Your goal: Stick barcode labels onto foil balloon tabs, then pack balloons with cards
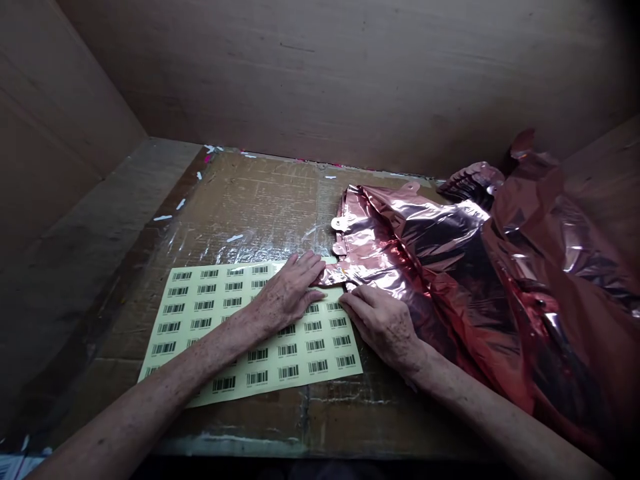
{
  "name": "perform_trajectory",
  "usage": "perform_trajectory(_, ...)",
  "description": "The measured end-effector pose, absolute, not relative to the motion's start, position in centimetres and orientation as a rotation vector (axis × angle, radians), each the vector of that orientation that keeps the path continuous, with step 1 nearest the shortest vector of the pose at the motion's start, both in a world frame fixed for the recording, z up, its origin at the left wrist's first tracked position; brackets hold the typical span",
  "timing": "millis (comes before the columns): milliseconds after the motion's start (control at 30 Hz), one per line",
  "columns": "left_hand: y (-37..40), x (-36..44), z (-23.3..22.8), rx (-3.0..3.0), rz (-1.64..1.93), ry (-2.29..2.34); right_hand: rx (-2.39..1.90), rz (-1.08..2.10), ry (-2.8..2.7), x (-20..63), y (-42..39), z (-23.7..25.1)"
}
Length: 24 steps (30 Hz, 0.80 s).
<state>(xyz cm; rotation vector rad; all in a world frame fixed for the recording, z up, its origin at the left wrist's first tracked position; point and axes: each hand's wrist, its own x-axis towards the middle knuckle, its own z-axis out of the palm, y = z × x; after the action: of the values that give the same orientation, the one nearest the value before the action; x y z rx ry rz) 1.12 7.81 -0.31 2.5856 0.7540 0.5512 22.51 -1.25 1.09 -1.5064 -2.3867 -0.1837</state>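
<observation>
A pale yellow sheet of barcode stickers lies on the taped cardboard surface, its rows partly covered by my left forearm. Deflated rose-gold foil balloons are heaped to the right, and a narrow foil tail reaches left over the sheet's upper right edge. My left hand rests palm down on the sheet with fingers stretched out, their tips at the end of that tail and the thumb apart below it. My right hand is closed, thumb and forefinger pinched at the tail's lower edge; its fingertips are partly hidden.
Cardboard walls rise at the back and both sides. White scraps lie along the left and back edges of the taped cardboard surface. Round-ended tabs stick out from the balloon stack's left side.
</observation>
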Motion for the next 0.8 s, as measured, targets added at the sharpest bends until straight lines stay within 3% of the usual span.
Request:
perform_trajectory(533, 7.8, 1.2, -0.8, 2.609, 0.572, 0.754, -1.858, 0.229, -2.396, 21.9, 0.2, 2.8)
perform_trajectory(800, 7.8, 1.1, -0.8, 2.59, 0.562, 0.764, -1.649, 0.811, -2.024, 24.2, 1.2, 4.3)
